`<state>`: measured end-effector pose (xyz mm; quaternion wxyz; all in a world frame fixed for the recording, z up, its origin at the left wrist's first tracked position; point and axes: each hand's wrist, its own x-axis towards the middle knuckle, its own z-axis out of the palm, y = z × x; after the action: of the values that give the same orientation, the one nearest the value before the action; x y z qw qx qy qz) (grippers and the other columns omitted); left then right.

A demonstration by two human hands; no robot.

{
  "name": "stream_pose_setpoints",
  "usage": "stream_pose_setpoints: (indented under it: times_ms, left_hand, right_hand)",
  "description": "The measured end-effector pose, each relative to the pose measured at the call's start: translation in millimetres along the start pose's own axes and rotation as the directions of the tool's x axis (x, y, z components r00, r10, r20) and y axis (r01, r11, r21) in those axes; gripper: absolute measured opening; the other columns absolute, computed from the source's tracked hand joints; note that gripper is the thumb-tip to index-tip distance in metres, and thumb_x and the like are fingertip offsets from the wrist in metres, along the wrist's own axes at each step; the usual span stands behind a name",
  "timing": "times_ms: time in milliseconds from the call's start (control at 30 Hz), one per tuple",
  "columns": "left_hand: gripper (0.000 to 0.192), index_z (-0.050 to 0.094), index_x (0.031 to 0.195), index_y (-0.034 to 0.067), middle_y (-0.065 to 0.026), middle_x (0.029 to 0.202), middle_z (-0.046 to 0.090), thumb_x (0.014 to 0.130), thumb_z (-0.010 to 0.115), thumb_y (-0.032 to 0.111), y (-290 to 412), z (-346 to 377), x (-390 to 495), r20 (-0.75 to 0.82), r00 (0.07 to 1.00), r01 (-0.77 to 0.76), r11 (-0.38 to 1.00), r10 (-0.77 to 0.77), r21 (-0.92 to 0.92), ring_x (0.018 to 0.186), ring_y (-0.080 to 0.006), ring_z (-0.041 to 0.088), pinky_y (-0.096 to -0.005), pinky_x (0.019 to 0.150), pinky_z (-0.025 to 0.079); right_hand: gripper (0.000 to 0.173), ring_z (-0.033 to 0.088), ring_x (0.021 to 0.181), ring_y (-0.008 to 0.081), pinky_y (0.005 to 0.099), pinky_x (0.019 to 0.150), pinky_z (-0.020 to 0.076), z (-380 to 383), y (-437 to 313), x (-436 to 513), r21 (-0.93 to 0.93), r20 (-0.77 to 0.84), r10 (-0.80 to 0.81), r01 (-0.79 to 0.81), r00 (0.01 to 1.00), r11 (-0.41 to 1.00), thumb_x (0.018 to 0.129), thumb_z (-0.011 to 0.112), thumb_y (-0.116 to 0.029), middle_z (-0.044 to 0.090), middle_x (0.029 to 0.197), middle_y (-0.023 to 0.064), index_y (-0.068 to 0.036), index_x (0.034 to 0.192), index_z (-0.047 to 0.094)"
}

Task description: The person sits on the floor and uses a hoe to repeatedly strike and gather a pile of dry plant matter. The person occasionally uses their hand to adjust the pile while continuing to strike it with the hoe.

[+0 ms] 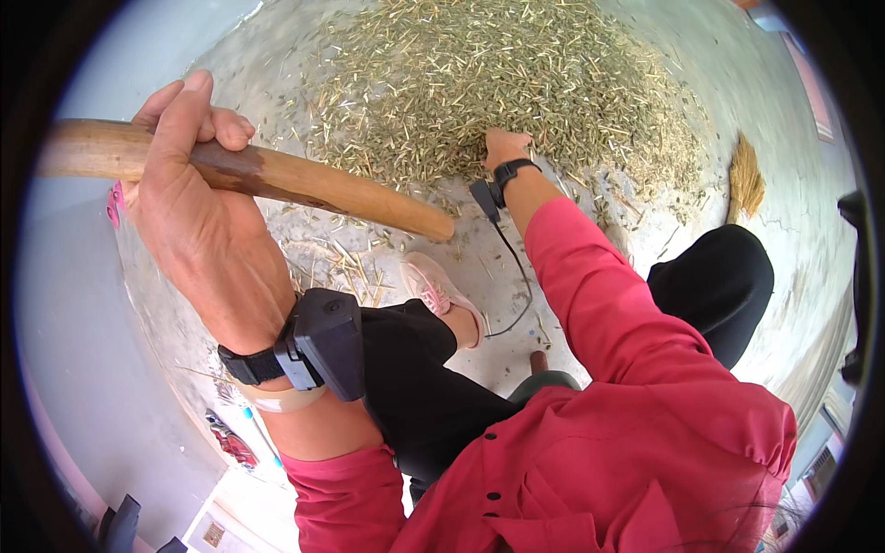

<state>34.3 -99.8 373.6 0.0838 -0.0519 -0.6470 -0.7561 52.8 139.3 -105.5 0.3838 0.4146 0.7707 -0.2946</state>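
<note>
Raised at the left, my left hand (200,207) grips a thick, smooth wooden stick (332,190). Its fingers wrap over the wood, and the stick's rounded end points right and slightly downward. A large heap of dry, chopped plant pieces (511,76), perhaps seed pods with stalks, is spread over the concrete floor. At the near edge of the heap is my right hand (506,146), reaching down among the pieces. Its fingertips are hidden, so whether it holds any cannot be told.
A straw hand broom (747,181) lies on the floor at right. My pink shoe (439,290) stands below the heap, near loose stalks (352,269). A black cable (522,276) hangs from the right wrist device (487,200). A wall (76,311) runs along the left.
</note>
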Motion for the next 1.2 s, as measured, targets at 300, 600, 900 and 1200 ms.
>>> stream_pose_setpoints:
  times_ms: [300, 600, 900, 1200]
  left_hand:
    - [0.019, 0.060, 0.101, -0.003, -0.0051, 0.072, 0.051, 0.088, 0.072, 0.003, -5.1, -9.4, 6.8, -0.032, 0.999, 0.015, 0.998, -0.013, 0.055, 0.068, -0.0150, 0.052, -0.0295, 0.072, 0.045]
    - [0.019, 0.061, 0.100, -0.002, -0.0042, 0.071, 0.050, 0.088, 0.073, 0.006, -16.3, -9.2, 12.8, -0.033, 0.999, 0.036, 0.997, -0.034, 0.068, 0.067, -0.0148, 0.052, -0.0293, 0.074, 0.044]
    - [0.020, 0.061, 0.101, -0.002, -0.0041, 0.071, 0.051, 0.088, 0.073, 0.006, -14.2, -7.8, 11.8, -0.040, 0.996, 0.084, 0.991, -0.081, 0.101, 0.068, -0.0142, 0.053, -0.0289, 0.074, 0.044]
    - [0.023, 0.059, 0.105, -0.003, -0.0047, 0.071, 0.051, 0.089, 0.072, 0.006, -12.9, 0.3, 8.0, -0.032, 0.999, 0.047, 0.994, -0.044, 0.098, 0.068, -0.0150, 0.052, -0.0287, 0.076, 0.043]
  right_hand:
    - [0.069, 0.044, 0.122, 0.0464, 0.0550, 0.091, 0.0515, -16.4, -84.1, -130.3, -0.013, -0.738, -0.371, 0.538, 0.564, 0.843, 0.084, 0.070, -0.021, 0.030, 0.147, 0.0238, -0.016, 0.146, 0.040]
    - [0.051, 0.024, 0.146, 0.0323, 0.0661, 0.107, 0.0273, 173.2, -96.6, -108.7, -0.625, 0.101, -0.993, 0.773, -0.056, -0.107, 0.085, 0.061, -0.030, 0.043, 0.148, 0.0105, -0.022, 0.135, 0.055]
    - [0.071, 0.016, 0.153, 0.0347, 0.0654, 0.111, 0.0313, -54.8, -76.7, -93.2, -0.969, 0.121, -0.812, 0.244, 0.571, 0.028, 0.086, 0.068, -0.045, 0.015, 0.168, 0.0107, -0.026, 0.150, 0.043]
    - [0.052, 0.029, 0.144, 0.0374, 0.0676, 0.097, 0.0377, -91.7, -20.9, -68.1, -0.905, -0.364, -0.834, 0.055, 0.414, 0.422, 0.091, 0.062, -0.019, 0.030, 0.157, 0.0085, -0.025, 0.142, 0.050]
